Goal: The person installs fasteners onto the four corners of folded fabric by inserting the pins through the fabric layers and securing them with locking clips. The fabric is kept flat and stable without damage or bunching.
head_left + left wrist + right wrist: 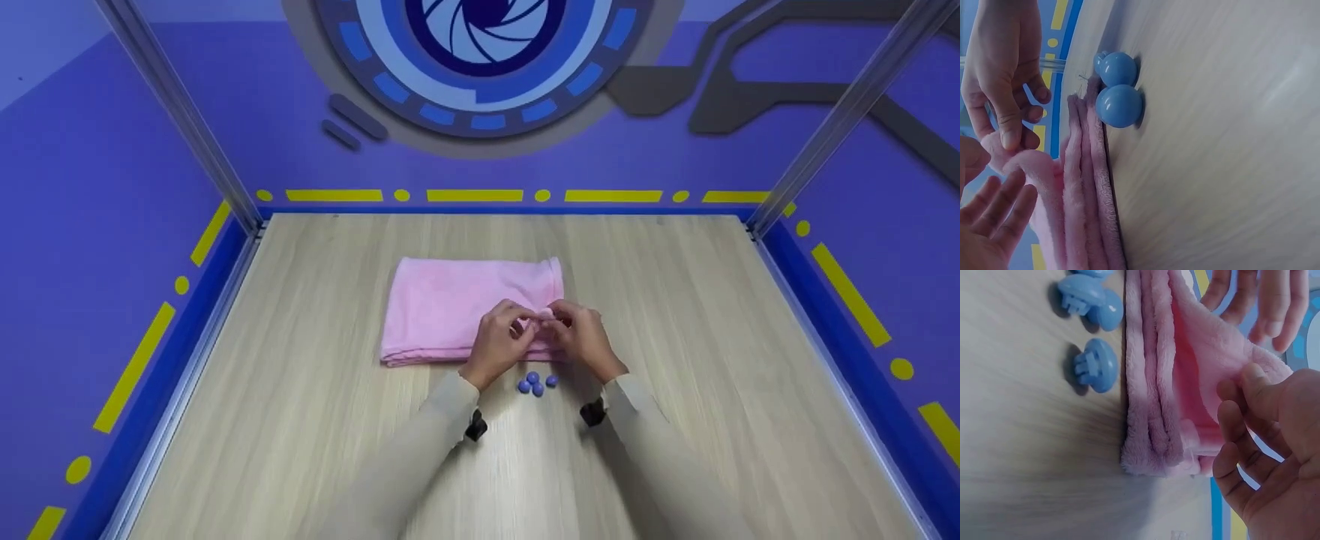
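A folded pink fleece blanket lies on the table, its layers stacked along the near edge. My right hand pinches a raised fold near the blanket's right side between thumb and fingertips. Beside it my left hand holds the same fold, thumb and index finger meeting at its edge, the other fingers extended in the left wrist view. The pinched cloth bunches up between both hands. Just in front of the blanket are several small blue mushroom-shaped clips; one clip lies on its side, slotted stem showing.
The wooden table is bounded by purple-blue panels at the back and sides, with metal posts at the corners. A small black wrist camera sits on each sleeve.
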The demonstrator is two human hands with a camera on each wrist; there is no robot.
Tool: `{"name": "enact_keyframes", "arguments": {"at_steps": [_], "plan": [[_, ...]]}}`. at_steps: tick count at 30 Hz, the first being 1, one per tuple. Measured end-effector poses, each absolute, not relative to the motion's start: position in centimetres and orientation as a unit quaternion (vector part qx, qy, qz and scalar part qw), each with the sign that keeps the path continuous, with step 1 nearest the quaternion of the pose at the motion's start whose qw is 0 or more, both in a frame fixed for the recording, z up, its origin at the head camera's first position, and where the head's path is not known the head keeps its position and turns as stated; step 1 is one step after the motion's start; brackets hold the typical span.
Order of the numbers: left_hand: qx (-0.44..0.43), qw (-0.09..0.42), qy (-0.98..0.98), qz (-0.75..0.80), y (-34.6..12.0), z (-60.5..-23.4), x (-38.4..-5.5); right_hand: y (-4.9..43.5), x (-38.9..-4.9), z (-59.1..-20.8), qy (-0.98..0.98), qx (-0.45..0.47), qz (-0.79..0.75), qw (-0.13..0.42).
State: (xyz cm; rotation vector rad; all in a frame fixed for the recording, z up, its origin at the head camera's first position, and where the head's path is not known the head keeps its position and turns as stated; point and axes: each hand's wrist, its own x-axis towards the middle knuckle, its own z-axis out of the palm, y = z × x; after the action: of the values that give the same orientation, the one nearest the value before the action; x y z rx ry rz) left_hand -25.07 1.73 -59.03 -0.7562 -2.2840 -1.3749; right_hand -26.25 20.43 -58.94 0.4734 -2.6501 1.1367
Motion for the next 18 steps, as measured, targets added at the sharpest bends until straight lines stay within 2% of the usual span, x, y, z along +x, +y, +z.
{"name": "enact_keyframes", "arguments": {"at_steps": [5,13,18], "plan": [[-0.297,0.179,-0.826,-0.445,2.3,-58.3,-24.2,20.6,-26.2,-58.9,-0.902,0.160,0.385,0.111],[-0.389,0.047,-0.875,-0.283,3.3,-58.8,-23.2,20.5,-26.0,-59.0,-0.899,0.150,0.397,0.111],[-0.421,0.024,-0.886,-0.194,3.9,-59.6,-22.9,20.6,-26.0,-58.8,-0.893,0.140,0.412,0.112]]}}
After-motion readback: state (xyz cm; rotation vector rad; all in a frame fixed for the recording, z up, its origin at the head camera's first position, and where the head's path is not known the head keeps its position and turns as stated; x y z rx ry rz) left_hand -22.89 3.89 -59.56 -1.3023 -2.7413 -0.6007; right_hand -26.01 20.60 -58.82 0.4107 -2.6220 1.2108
